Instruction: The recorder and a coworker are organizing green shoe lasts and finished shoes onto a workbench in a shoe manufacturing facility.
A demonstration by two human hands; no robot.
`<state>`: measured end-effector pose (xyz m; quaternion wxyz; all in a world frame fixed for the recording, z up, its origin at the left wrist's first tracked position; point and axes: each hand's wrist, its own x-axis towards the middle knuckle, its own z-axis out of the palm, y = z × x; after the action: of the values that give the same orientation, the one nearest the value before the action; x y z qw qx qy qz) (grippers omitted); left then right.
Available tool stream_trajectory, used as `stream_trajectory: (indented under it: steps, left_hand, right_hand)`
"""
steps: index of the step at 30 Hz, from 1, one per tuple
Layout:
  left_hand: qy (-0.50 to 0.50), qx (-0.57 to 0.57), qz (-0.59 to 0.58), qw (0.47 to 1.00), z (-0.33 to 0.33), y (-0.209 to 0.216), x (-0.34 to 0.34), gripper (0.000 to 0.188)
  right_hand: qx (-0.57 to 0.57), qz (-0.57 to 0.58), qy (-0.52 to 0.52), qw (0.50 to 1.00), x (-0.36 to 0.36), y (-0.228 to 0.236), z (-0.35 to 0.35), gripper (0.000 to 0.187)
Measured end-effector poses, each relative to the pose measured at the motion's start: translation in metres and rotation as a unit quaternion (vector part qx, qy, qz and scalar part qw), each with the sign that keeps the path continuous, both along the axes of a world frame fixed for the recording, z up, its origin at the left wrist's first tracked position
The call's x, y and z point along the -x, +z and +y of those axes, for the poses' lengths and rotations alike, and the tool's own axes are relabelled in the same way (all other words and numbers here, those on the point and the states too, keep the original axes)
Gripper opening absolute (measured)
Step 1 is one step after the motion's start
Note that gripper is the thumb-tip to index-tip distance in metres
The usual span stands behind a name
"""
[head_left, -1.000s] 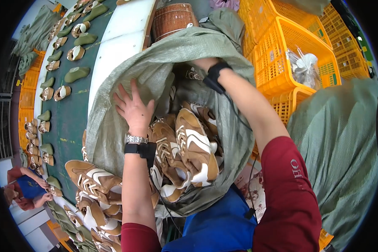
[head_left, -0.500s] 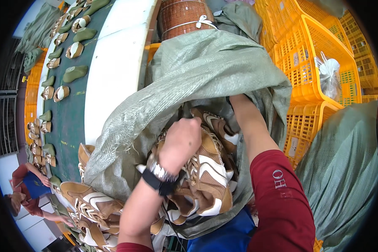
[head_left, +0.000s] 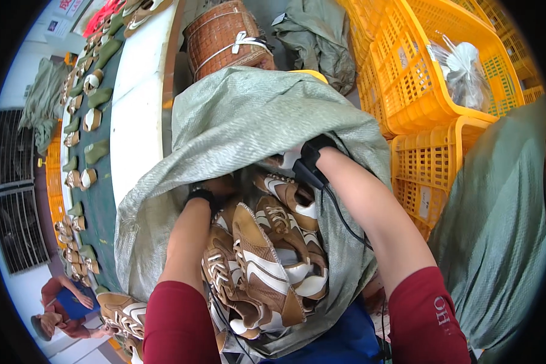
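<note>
A large grey-green woven sack (head_left: 242, 115) lies with its mouth toward me, full of brown and white sneaker uppers (head_left: 264, 273) with laces. Both my arms reach inside it. My left hand (head_left: 221, 185) is in the shadow under the sack's far rim, at the left of the uppers; its fingers are hidden. Under the same rim, farther right, my right hand (head_left: 275, 160) shows only in part, near the laced upper at the back. A black wrist device (head_left: 311, 161) with a cable sits on my right wrist. What either hand holds cannot be seen.
Yellow plastic crates (head_left: 406, 79) stand stacked on the right, beside another green sack (head_left: 497, 230). A wicker basket (head_left: 221, 39) stands behind. On the left runs a green conveyor (head_left: 106, 200) with uppers and shoe lasts; a co-worker (head_left: 64, 309) is beside it.
My left hand has gone from above the uppers to deeper under the sack's rim. My right arm has shifted, its wrist now showing. The view has swung to the right.
</note>
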<state>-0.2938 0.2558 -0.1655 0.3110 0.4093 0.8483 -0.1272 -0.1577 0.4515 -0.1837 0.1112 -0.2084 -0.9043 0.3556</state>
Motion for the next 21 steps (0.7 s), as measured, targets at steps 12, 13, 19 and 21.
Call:
stream_trajectory:
  steps: [12, 13, 19, 21]
  left_hand:
    - [-0.197, -0.254, 0.203, 0.925, -0.004, 0.069, 0.011, 0.038]
    - [-0.076, -0.345, 0.133, 0.926, -0.012, 0.073, 0.001, 0.039]
    - [0.079, -0.469, 0.121, 0.871, -0.088, 0.225, -0.116, 0.039]
    - [0.256, -0.530, 0.056, 0.807, -0.092, 0.299, -0.174, 0.033]
  right_hand:
    - [0.267, -0.107, -0.043, 0.957, -0.105, 0.107, 0.019, 0.058]
    - [0.278, -0.050, -0.081, 0.956, -0.121, 0.109, 0.015, 0.056]
    - [0.319, 0.037, -0.140, 0.937, -0.200, 0.153, -0.023, 0.048]
    - [0.367, 0.036, -0.134, 0.920, -0.216, 0.167, -0.033, 0.045]
